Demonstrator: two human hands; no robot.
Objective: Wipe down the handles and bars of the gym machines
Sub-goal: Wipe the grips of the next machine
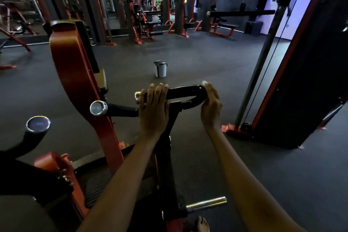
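A black looped handle (pixel 185 92) with a chrome end cap (pixel 137 97) juts from a red and black gym machine in front of me. My left hand (pixel 154 108) lies over its left part, fingers curled across the top of the bar. My right hand (pixel 211 106) presses against the curved right end of the loop, and a bit of white cloth (pixel 204 82) peeks out above the fingertips. Two more black handles with chrome caps (pixel 98 107) (pixel 38 124) stick out to the left. A chrome peg (pixel 206 203) protrudes low on the machine.
The red upright frame (pixel 79 84) of the machine stands at left. A tall black cable tower with red trim (pixel 308 73) rises at right. A small grey lidded bucket (pixel 160 68) sits on the dark floor ahead. Several red machines line the far wall. My bare foot (pixel 202 224) shows below.
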